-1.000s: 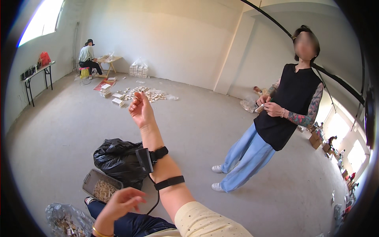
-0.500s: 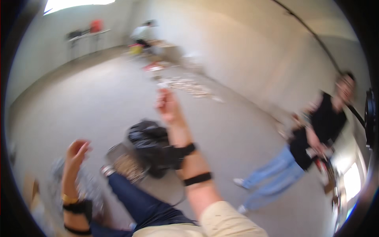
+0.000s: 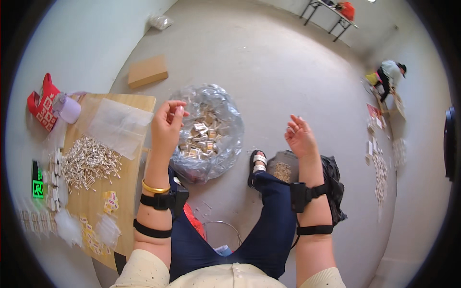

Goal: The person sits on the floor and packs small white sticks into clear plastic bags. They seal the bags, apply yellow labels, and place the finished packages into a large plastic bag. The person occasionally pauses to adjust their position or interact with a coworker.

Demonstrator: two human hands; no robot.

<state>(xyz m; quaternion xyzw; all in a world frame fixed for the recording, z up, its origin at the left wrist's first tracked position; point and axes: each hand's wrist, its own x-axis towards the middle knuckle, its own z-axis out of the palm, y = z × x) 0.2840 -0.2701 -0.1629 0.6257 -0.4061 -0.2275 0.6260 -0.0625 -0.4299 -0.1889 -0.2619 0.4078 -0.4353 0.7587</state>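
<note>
My left hand (image 3: 168,126) hangs in the air near the table's right edge, its fingers loosely bent, with nothing visible in it. Close beyond it on the floor is a large clear plastic bag (image 3: 233,115), opened wide and holding many small white-and-yellow packs (image 3: 205,137). My right hand (image 3: 301,137) is raised with fingers half curled and apart, also bare. Below it stand a grey bin (image 3: 288,158) with small light pieces inside and a black plastic bag (image 3: 334,180). A pile of cotton swabs (image 3: 91,163) lies on the wooden table (image 3: 132,177) to my left.
Clear plastic sheets (image 3: 115,122), small yellow cards (image 3: 111,201), a lilac bottle (image 3: 67,108) and a red bag (image 3: 45,103) are on or by the table. A cardboard box (image 3: 148,71) lies beyond it. At the far right a person (image 3: 391,74) bends over beside scattered white packs (image 3: 380,175).
My view has swung left, bringing the table and the clear bag of packs into sight. The standing person at the right has left the picture. Both hands stay raised and empty.
</note>
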